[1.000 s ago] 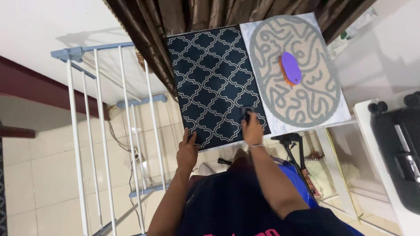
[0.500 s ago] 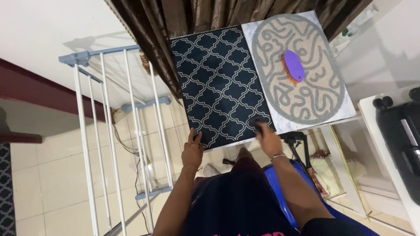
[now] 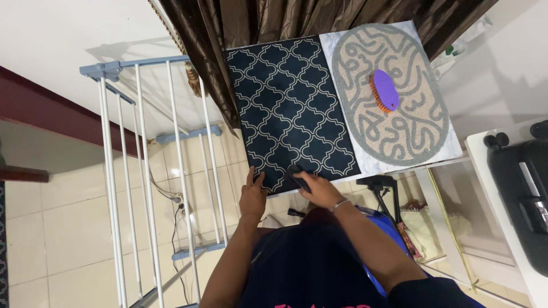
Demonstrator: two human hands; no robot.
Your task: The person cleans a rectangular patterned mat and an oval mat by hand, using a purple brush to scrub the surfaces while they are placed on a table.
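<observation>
Brown curtains (image 3: pixel 268 23) hang at the top centre. A white drying rack (image 3: pixel 154 171) with blue-grey joints stands at left over a cream tiled floor (image 3: pixel 57 228). A white wall (image 3: pixel 63 34) fills the upper left, edged below by a dark red strip (image 3: pixel 51 117). At right, a white shelf (image 3: pixel 508 211) holds a black case (image 3: pixel 528 188).

Navy mat (image 3: pixel 291 114) with white lattice — centre; oval beige rug (image 3: pixel 394 94) with grey squiggles (upper right) bears a purple-and-orange brush (image 3: pixel 385 90).
</observation>
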